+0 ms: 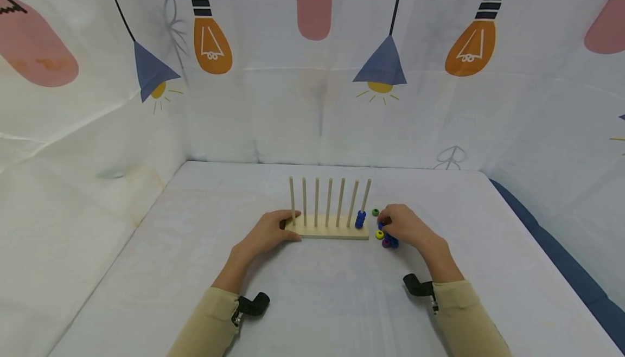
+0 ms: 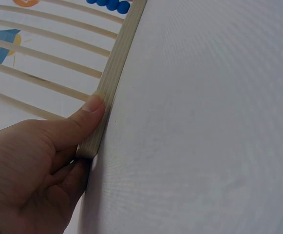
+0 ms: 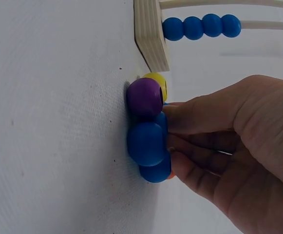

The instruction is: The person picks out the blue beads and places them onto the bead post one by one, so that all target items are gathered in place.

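Observation:
A pale wooden rack [image 1: 332,232] with several upright pegs stands on the table. Blue beads [image 1: 359,220] are stacked on its rightmost peg. My left hand [image 1: 267,232] grips the left end of the base, its thumb [image 2: 93,103] along the front edge. To the right of the rack, my right hand [image 1: 404,225] pinches at a blue bead, partly hidden by thumb and fingers. Close by lie a purple bead [image 3: 145,97], a yellow bead [image 3: 157,84] and further blue beads [image 3: 146,144]. A bit of orange shows behind them.
A green bead [image 1: 375,212] lies beyond the right fingertips. White cloth with printed lamps and bulbs [image 1: 212,45] hangs behind the white table [image 1: 312,303]. Blue fabric [image 1: 552,243] runs along the right table edge.

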A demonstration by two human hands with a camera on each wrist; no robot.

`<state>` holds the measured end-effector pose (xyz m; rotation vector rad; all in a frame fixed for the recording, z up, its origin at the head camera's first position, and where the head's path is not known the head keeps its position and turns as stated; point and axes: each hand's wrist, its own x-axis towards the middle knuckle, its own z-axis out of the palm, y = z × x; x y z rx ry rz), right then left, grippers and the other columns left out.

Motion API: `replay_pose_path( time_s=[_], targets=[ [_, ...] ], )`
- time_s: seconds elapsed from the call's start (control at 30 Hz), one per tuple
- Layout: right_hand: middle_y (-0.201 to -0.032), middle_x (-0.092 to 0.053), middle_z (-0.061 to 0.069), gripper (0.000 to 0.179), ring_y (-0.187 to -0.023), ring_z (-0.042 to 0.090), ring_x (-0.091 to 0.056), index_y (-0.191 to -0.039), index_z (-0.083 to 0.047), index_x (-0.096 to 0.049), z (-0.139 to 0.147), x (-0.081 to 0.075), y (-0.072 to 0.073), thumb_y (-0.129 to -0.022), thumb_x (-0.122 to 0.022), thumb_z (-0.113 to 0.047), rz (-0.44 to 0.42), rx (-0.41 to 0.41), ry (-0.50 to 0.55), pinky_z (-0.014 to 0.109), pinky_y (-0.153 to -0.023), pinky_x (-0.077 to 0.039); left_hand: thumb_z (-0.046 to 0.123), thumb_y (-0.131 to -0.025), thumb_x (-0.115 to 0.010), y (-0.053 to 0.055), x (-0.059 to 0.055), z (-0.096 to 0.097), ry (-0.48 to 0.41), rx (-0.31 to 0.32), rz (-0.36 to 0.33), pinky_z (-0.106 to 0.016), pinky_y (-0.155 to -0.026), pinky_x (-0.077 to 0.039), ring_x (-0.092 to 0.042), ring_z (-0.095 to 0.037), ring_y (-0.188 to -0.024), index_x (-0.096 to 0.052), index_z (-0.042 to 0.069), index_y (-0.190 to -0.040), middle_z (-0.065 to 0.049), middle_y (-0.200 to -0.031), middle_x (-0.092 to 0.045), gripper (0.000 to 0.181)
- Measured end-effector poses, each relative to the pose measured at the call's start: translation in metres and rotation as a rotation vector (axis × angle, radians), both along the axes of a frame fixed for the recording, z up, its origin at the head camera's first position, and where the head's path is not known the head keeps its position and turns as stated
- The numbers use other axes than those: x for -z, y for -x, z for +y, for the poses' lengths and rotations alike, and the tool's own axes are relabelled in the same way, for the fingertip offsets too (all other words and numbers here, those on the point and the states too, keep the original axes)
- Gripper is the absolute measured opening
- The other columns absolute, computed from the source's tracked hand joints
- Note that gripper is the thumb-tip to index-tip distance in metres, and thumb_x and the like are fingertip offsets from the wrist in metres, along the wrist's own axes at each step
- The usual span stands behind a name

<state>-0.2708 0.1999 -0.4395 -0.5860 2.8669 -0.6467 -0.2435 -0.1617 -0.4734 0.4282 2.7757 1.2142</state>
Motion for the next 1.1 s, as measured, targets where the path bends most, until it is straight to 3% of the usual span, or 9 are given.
replay_pose_path(
  time_s=[1.1],
  targets=[
    [-0.095,-0.070,0.008,0.018,-0.082,0.017,-0.061,-0.105,-0.001,-0.072,-0.0030,-0.0084,-0.0018,-0.089,-0.067,-0.008,-0.046,0.004,0.004,0.040,-0.078,-0.056,0.028,-0.080,-0.083,-0.0008,-0.0030,0.0013,-0.001,0.006,-0.003,-0.045,-0.115,-0.039,-0.049,-0.024,-0.139,-0.060,0.020,-0.138,-0.005,-0.144,-0.058,0.063]
  ],
)
